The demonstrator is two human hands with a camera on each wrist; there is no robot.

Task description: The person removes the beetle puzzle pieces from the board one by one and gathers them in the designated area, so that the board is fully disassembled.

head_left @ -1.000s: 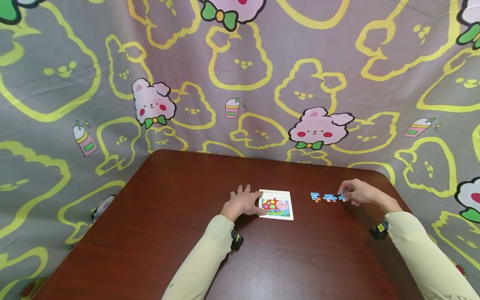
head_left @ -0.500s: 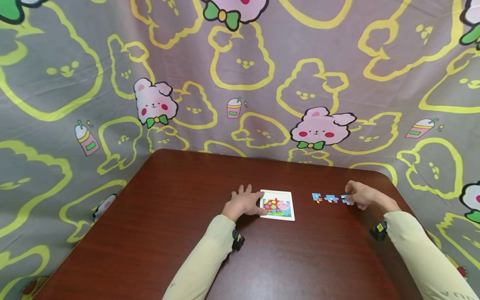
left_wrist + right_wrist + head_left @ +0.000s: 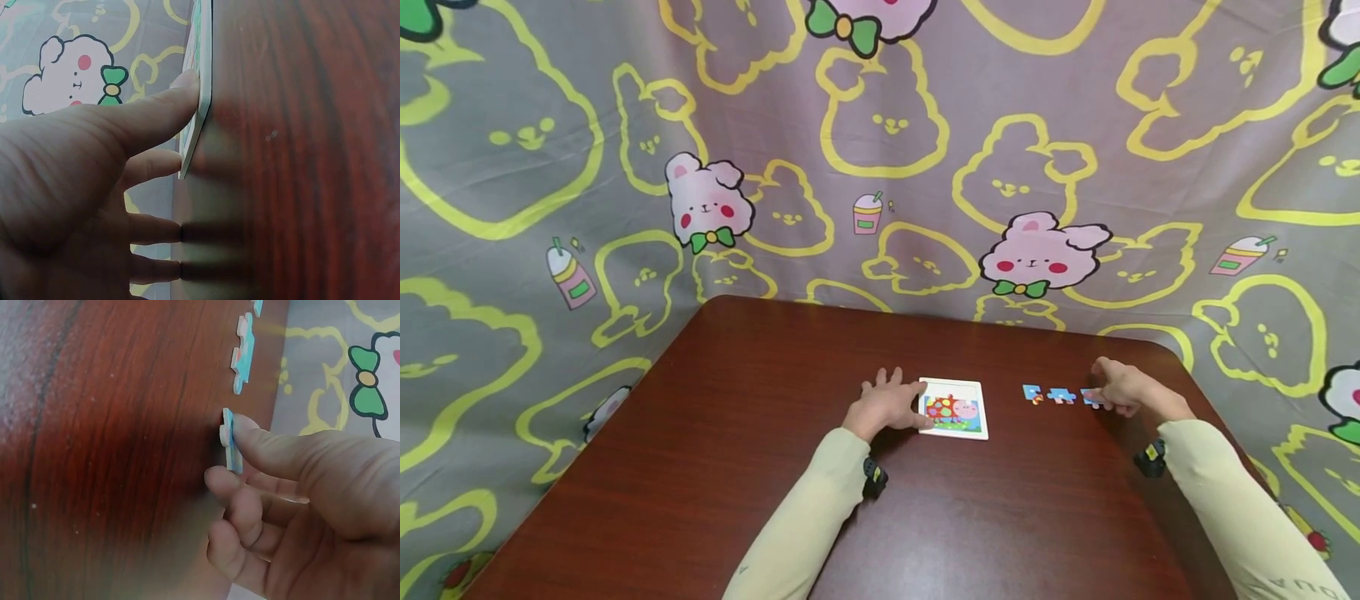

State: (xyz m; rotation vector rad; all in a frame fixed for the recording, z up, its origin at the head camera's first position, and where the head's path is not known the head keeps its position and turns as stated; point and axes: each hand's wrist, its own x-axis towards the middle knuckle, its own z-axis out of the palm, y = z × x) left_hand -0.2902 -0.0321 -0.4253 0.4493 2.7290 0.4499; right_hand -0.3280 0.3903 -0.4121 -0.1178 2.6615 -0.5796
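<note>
A white-framed puzzle board (image 3: 951, 386) shows a pink pig and a spotted red shape, with a white strip along its far part. My left hand (image 3: 883, 406) lies at its left side, fingers spread. In the left wrist view, the thumb of that hand (image 3: 69, 169) rests on the board's edge (image 3: 205, 87) and a finger touches the corner. My right hand (image 3: 1127, 390) pinches the rightmost blue puzzle piece (image 3: 227, 440) low at the tabletop. The thumb of this hand (image 3: 325, 494) lies on the piece's face, its other fingers curled beside it.
Two more blue pieces, one at the left (image 3: 1032, 392) and one in the middle (image 3: 1062, 397), lie in a row between the board and my right hand. Behind the brown table (image 3: 820, 358) hangs a patterned cloth (image 3: 925, 200).
My right hand first shifted slightly right with the piece, then lowered a little, and its thumb now lies flatter over the piece. The left hand and board have stayed in place.
</note>
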